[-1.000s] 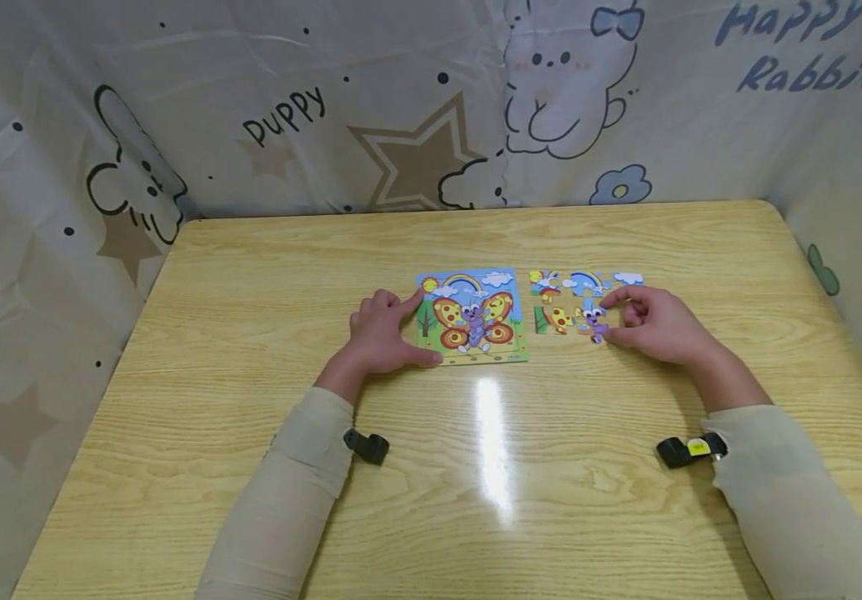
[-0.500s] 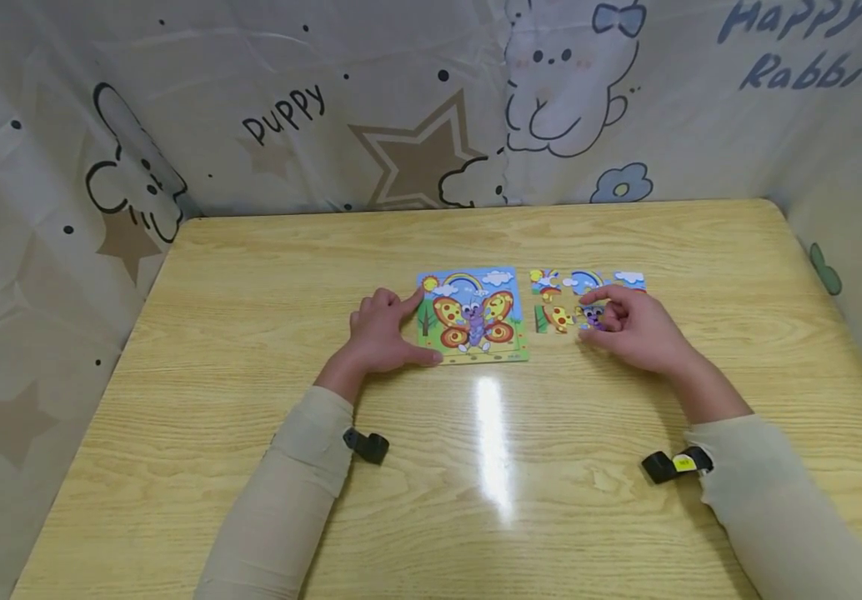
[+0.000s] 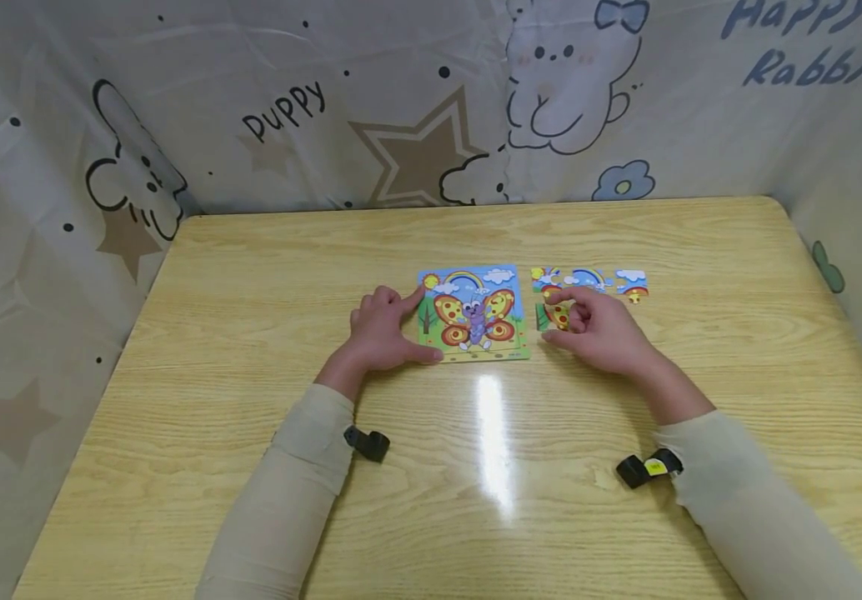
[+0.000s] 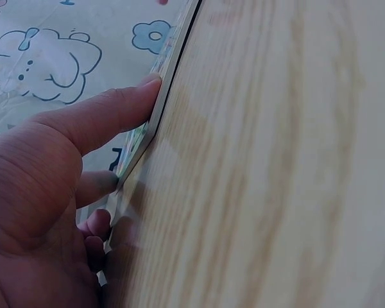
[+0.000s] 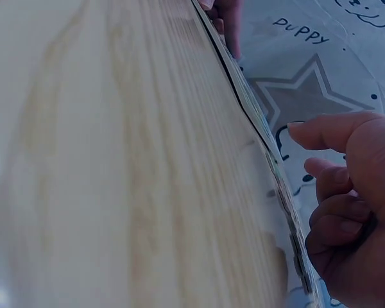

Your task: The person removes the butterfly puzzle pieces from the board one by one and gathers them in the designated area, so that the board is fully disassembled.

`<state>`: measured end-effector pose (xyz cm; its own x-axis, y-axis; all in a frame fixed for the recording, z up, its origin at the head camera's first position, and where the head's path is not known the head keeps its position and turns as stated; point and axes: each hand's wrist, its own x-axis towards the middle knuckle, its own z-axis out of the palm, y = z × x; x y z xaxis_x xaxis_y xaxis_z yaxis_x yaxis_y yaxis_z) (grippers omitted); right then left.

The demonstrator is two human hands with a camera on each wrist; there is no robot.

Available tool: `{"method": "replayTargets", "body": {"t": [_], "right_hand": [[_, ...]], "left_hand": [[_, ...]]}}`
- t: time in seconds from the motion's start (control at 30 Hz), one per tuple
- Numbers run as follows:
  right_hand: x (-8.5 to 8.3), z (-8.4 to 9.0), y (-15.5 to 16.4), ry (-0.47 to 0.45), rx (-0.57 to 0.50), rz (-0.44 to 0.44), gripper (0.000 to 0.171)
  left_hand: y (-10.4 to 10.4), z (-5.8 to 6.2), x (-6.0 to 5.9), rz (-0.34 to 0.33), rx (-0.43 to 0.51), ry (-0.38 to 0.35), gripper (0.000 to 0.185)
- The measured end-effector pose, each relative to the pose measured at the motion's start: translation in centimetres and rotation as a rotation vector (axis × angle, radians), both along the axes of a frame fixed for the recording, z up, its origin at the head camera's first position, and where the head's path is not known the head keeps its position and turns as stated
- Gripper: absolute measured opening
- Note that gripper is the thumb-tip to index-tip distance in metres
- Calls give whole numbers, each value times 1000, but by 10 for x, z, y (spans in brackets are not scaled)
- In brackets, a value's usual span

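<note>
Right hand [image 3: 594,332] | grip pinches wing piece [image 3: 555,317] | left hand [image 3: 382,331] grip wide, bracing puzzle board [image 3: 473,313]

The left hand [image 4: 45,192] presses its thumb against the puzzle board's [image 4: 155,102] edge on the wooden table [image 4: 276,167].

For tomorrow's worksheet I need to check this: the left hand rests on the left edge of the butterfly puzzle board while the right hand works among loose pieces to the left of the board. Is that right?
Not quite. The loose pieces lie to the right of the butterfly puzzle board, and the right hand works there, as the head view shows. The left hand does rest on the board's left edge.
</note>
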<state>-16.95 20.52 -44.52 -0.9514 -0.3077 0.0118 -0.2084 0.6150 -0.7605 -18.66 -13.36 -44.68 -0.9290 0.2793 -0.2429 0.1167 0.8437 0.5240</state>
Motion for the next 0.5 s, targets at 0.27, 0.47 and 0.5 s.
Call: {"method": "replayTargets", "body": {"t": [0.27, 0.47, 0.5], "right_hand": [[-2, 1, -25, -18, -21, 23, 45], [-4, 0, -41, -65, -24, 18, 51], [-4, 0, -43, -67, -16, 14, 52]], "left_hand": [[0, 0, -1, -8, -2, 4, 112], [0, 1, 0, -4, 4, 0, 111], [0, 1, 0, -3, 5, 0, 111]]}}
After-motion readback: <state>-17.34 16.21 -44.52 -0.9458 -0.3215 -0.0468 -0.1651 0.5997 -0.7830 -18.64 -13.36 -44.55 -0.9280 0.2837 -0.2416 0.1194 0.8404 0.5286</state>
